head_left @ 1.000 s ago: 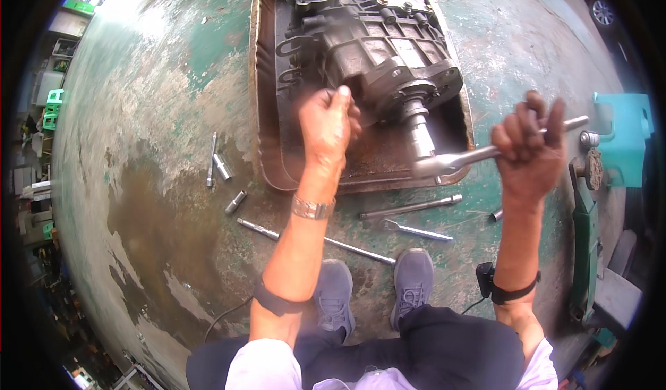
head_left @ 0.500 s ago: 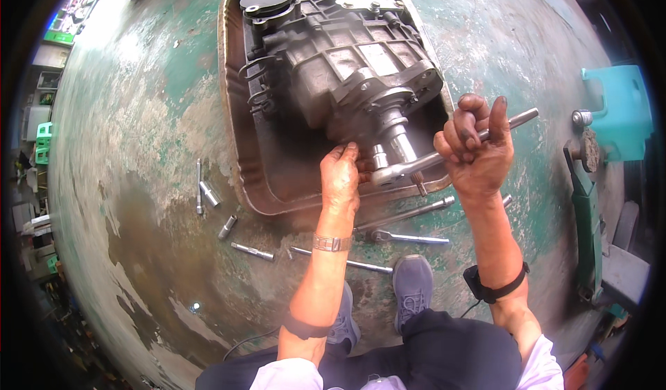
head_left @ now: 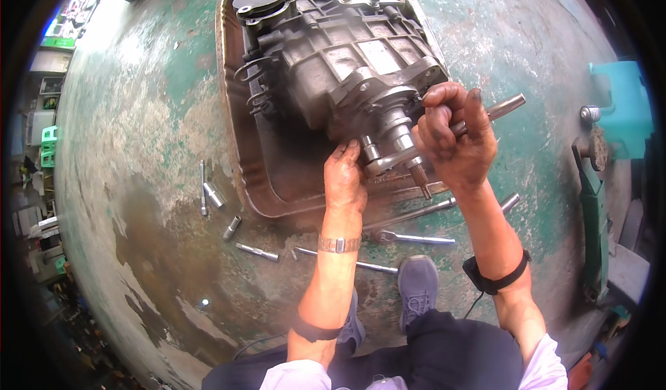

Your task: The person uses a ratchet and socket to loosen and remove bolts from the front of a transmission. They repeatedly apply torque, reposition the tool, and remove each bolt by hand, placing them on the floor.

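A grey metal gearbox (head_left: 312,78) lies in a rusty-edged tray (head_left: 277,208), its splined output shaft (head_left: 419,176) pointing toward me. My right hand (head_left: 458,137) is closed around the bar of a socket wrench (head_left: 508,107), with the bar's end sticking out to the right. The wrench crosses the shaft. From its left end an upright socket (head_left: 370,147) rises toward the gearbox's round flange. My left hand (head_left: 345,178) is bent in beside that socket, fingers curled. Its fingertips are hidden, and so is whatever they grip.
On the floor before the tray lie a ratchet (head_left: 416,239), a long bar (head_left: 416,212), an extension (head_left: 257,252) and loose sockets (head_left: 214,194). My shoes (head_left: 418,289) are close by. To the right stand a turquoise stool (head_left: 619,112) and a green metal jack (head_left: 592,223).
The wrench and socket have shifted up and left, closer to the flange. My right hand has moved up-left with the bar. My left hand stays beside the socket.
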Available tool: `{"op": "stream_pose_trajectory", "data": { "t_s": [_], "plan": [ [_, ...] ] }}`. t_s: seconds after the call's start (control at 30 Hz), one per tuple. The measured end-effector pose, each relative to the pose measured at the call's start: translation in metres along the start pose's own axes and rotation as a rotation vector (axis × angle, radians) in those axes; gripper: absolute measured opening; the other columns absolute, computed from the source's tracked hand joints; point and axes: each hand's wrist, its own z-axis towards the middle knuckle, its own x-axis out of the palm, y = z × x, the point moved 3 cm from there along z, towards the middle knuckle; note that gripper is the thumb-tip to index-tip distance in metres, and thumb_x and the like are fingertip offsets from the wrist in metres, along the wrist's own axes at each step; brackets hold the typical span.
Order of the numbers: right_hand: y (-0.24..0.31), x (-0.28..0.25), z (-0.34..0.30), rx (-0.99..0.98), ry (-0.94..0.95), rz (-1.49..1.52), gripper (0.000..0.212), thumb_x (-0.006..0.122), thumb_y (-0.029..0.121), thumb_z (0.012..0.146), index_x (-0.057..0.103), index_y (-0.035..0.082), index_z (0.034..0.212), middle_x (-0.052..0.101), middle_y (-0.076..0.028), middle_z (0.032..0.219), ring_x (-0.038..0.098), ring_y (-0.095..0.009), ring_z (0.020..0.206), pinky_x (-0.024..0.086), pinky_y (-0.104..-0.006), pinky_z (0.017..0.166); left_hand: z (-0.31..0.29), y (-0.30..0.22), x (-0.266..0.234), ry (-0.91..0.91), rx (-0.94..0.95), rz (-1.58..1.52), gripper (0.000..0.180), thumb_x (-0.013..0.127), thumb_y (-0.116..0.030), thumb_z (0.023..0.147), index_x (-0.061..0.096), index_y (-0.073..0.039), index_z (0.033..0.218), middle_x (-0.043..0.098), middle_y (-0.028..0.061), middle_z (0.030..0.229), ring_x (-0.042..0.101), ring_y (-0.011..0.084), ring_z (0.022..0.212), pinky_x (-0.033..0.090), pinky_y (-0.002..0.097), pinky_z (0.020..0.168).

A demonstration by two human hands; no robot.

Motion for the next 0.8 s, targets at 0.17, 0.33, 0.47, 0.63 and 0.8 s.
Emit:
{"op": "stream_pose_trajectory", "data": {
  "t_s": [0.17, 0.33, 0.47, 0.63, 0.8],
  "plan": [
    [-0.004, 0.0, 0.004, 0.015, -0.077, -0.053, 0.05, 0.034, 0.042, 0.098, 0.051, -0.005, 0.099, 0.034, 0.003, 0.054, 0.031, -0.008, 0.045, 0.029, -0.0243, 0.046, -0.001, -0.001, 0.001, 0.015, -0.036, -0.016, 0.015, 0.055, -0.013, 0.092, 0.056, -0.002, 0.102, 0.061, 0.0056, 0.096, 0.06, 0.0168, 0.086, 0.05, 0.0302, 0.077],
    [-0.005, 0.001, 0.009, -0.012, -0.101, -0.097, 0.048, 0.034, 0.043, 0.098, 0.055, 0.0, 0.094, 0.032, 0.003, 0.051, 0.025, -0.007, 0.041, 0.025, -0.0225, 0.041, -0.003, -0.001, 0.0, -0.013, -0.032, -0.007, 0.012, 0.056, -0.01, 0.09, 0.058, 0.0, 0.098, 0.062, 0.0055, 0.094, 0.058, 0.0138, 0.082, 0.049, 0.029, 0.075],
    [-0.004, -0.003, 0.006, -0.036, -0.233, 0.006, 0.046, 0.035, 0.041, 0.098, 0.056, 0.001, 0.09, 0.032, 0.002, 0.051, 0.025, -0.007, 0.041, 0.026, -0.0237, 0.042, -0.002, -0.005, 0.001, -0.024, 0.023, 0.042, 0.011, 0.059, -0.008, 0.089, 0.058, 0.001, 0.095, 0.062, 0.0055, 0.089, 0.057, 0.0123, 0.079, 0.048, 0.028, 0.074],
    [-0.006, 0.003, 0.0, -0.097, -0.107, -0.159, 0.044, 0.036, 0.038, 0.098, 0.055, 0.0, 0.087, 0.03, 0.002, 0.05, 0.025, -0.008, 0.042, 0.026, -0.0245, 0.043, -0.002, -0.004, -0.001, -0.026, -0.019, 0.05, 0.012, 0.06, -0.008, 0.088, 0.058, 0.001, 0.094, 0.062, 0.0053, 0.083, 0.059, 0.0126, 0.072, 0.05, 0.0263, 0.066],
    [-0.01, 0.008, -0.003, -0.095, -0.032, -0.367, 0.045, 0.038, 0.039, 0.098, 0.055, -0.001, 0.086, 0.031, 0.001, 0.049, 0.026, -0.008, 0.041, 0.025, -0.0244, 0.042, 0.0, -0.002, 0.0, 0.006, -0.034, -0.012, 0.012, 0.061, -0.009, 0.088, 0.057, 0.001, 0.094, 0.062, 0.006, 0.083, 0.06, 0.014, 0.07, 0.051, 0.0273, 0.061]
  ]
}}
